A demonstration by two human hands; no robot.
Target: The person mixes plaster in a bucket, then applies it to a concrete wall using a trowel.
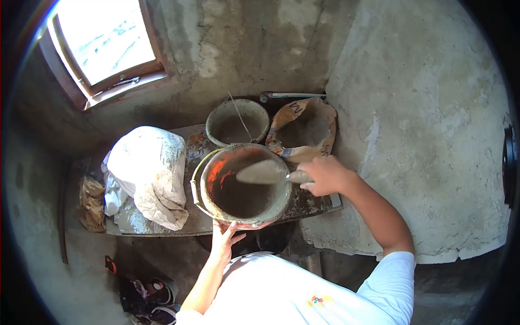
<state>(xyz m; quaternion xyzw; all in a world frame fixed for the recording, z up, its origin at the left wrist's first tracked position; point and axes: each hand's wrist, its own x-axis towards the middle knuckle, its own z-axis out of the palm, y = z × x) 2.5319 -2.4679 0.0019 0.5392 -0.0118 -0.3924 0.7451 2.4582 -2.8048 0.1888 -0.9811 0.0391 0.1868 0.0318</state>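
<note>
My right hand (326, 176) is wrapped round the handle of a trowel (262, 172). The trowel's blade, coated in grey, is over the mouth of a bucket (284, 199). Orange shows through the grey crust inside the bucket, and its wire handle hangs to the left. Grey-brown material lies in the bucket, though its depth is hard to make out. At the bucket's near side, my left hand (222, 241) holds it from below, thumb and fingers against the wall; some fingers are hidden beneath.
Behind stand a second grey-crusted bucket (210, 130) and an open paper sack (281, 116) holding grey powder. A white sack (149, 162) covers the table's left part, beside crumpled brown paper (91, 203). Shoes (162, 292) lie below on the left. A window (103, 40) is upper left.
</note>
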